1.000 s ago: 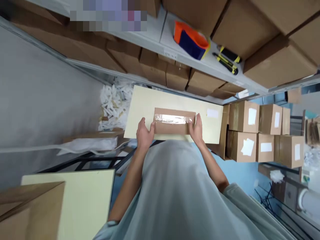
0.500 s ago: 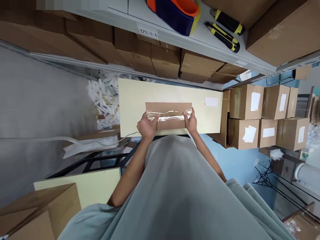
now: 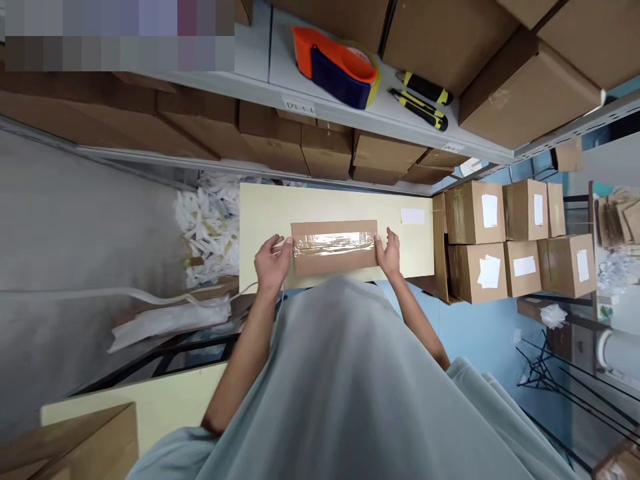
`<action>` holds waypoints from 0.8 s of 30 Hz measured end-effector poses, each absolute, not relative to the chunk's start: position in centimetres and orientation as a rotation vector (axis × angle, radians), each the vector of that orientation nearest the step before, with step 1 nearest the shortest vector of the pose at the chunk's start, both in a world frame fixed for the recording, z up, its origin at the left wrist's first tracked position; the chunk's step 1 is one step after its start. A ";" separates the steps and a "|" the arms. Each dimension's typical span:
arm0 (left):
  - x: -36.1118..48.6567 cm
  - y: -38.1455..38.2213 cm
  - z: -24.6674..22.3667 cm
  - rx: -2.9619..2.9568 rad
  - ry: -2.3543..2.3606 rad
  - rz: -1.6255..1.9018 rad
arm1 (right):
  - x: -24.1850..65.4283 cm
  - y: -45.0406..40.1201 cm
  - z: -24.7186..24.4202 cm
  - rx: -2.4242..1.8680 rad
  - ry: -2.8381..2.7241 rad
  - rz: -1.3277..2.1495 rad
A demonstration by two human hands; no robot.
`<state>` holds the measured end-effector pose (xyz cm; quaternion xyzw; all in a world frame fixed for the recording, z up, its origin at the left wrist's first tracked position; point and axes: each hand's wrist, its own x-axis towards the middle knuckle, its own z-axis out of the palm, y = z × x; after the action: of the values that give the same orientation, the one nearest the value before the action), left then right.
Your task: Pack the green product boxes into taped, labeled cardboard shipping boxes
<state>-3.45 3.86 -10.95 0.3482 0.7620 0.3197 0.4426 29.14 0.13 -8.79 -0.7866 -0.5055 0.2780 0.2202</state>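
A long, flat cardboard box (image 3: pixel 335 267) lies on the pale yellow tabletop (image 3: pixel 265 207) in front of me. Shiny clear tape (image 3: pixel 333 243) runs lengthwise along its top. My left hand (image 3: pixel 273 265) is at the box's left end, fingers bent and apart, with the thumb close to the edge. At the right end, my right hand (image 3: pixel 389 255) has its fingers spread, and the thumb is at the box's edge. Neither hand is wrapped around the box. Whether the thumbs touch it I cannot tell.
A white label (image 3: pixel 413 216) lies right of the box. Stacked cartons (image 3: pixel 475 213) stand beyond the table's right end. The shelf above holds an orange-and-blue tape dispenser (image 3: pixel 340 73) and two utility knives (image 3: pixel 420 108). White paper scraps (image 3: pixel 207 223) heap up at left.
Both hands have let go of the box and moved outward to its ends. The box now rests on the table, its taped face more fully in view. My view has tilted slightly upward.
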 end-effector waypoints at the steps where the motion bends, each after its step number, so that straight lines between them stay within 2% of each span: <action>1: -3.5 3.9 -10.8 0.870 1.887 0.770 | 29.2 -0.2 -8.9 -2.160 -1.404 0.716; 6: -2.6 4.1 -9.5 1.020 1.969 0.619 | 28.5 0.1 -8.9 -2.103 -1.378 0.709; 12: -2.1 4.9 -8.7 1.088 1.900 0.955 | 29.6 2.0 -7.2 -1.929 -1.374 0.680; 15: -1.8 4.6 -10.2 0.967 1.862 1.011 | 30.0 1.7 -8.0 -1.878 -1.344 0.724; 24: -1.7 0.7 -15.9 0.759 1.849 0.688 | 28.9 -3.3 -14.0 -2.146 -1.179 1.134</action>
<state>-1.69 0.73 -15.91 0.3126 0.7617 0.2836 0.4917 28.90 -3.31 -14.03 -0.7758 -0.4263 0.4101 0.2196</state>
